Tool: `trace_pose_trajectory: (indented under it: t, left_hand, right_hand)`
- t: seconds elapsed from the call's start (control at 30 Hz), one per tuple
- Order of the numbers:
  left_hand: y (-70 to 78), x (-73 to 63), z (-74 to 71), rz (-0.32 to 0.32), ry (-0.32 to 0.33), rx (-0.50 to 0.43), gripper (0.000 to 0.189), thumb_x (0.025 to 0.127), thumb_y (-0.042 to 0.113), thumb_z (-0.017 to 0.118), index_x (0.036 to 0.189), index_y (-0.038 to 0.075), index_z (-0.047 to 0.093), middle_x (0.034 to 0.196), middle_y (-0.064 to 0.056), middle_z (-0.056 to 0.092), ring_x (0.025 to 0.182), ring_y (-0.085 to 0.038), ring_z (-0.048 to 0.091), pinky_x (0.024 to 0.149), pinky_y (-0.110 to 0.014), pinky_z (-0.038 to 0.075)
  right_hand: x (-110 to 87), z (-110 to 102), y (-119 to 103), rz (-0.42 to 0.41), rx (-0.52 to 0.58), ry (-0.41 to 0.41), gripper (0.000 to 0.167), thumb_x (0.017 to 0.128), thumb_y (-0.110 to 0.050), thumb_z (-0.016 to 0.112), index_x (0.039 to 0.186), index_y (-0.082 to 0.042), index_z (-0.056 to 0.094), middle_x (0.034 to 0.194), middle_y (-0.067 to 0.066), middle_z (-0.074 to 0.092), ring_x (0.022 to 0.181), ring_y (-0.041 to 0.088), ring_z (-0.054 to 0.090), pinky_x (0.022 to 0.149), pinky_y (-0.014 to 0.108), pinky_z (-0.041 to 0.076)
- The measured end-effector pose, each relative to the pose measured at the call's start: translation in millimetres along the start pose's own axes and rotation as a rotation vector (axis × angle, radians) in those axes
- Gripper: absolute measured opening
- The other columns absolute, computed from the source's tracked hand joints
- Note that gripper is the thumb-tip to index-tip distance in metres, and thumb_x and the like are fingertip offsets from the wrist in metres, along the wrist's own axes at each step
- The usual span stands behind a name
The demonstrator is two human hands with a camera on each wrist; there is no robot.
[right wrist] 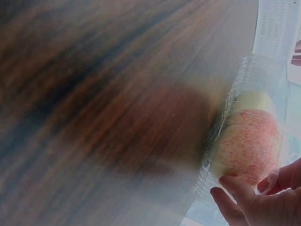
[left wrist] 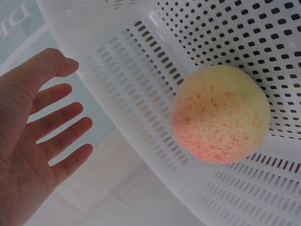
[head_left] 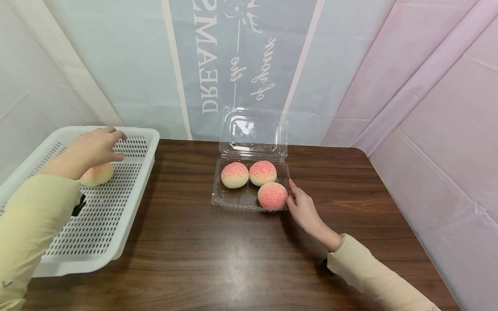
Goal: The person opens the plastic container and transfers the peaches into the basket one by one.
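My left hand (head_left: pixel 93 147) hovers over the white perforated basket (head_left: pixel 138 194) with fingers spread and nothing in its grasp. Below that hand lies a yellow-and-pink peach (left wrist: pixel 221 115), partly covered by it in the head view. A clear plastic clamshell box (head_left: pixel 233 199) stands on the table, its lid (head_left: pixel 253 131) raised at the back. Inside are a back-left peach (head_left: pixel 234 175), a back-right peach (head_left: pixel 263 172) and a pinker front-right peach (head_left: pixel 272 196). My right hand (head_left: pixel 305 211) pinches the box's right edge, its fingertips (right wrist: pixel 230 183) beside the nearest peach.
The dark wooden table (head_left: pixel 194 250) carries the basket at the left and the box near its back edge. A printed cloth (head_left: pixel 249 65) hangs right behind the table. Pale sheeting (head_left: pixel 447 151) borders the right side.
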State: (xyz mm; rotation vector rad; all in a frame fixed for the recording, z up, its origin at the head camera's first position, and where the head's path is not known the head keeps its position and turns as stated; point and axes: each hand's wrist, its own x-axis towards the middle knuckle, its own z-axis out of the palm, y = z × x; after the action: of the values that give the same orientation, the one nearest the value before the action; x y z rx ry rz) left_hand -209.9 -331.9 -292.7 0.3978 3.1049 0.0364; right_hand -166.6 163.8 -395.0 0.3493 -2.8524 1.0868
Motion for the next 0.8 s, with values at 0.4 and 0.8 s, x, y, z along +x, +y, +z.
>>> trace_pose_trajectory:
  t: [0.4,0.8]
  left_hand:
    - [13.3,1.4,-6.6,0.032,0.007,0.0,0.049,0.074,0.018,0.069,0.115,-0.003,0.052,0.109,-0.026,0.049,0.091,-0.04,0.052,0.072,-0.056,0.041]
    - [30.8,1.1,-13.9,0.099,0.046,0.021,0.049,0.071,0.015,0.072,0.113,-0.004,0.054,0.106,-0.022,0.053,0.087,-0.036,0.054,0.076,-0.052,0.042]
  right_hand:
    - [-0.3,0,1,-0.012,0.004,0.001,0.051,0.087,-0.001,0.044,0.136,0.008,0.033,0.126,0.026,0.049,0.063,0.017,0.045,0.055,0.027,0.039]
    - [0.3,-1,1,-0.001,0.009,-0.008,0.051,0.088,-0.002,0.044,0.137,0.007,0.033,0.127,0.026,0.048,0.061,0.016,0.043,0.053,0.026,0.038]
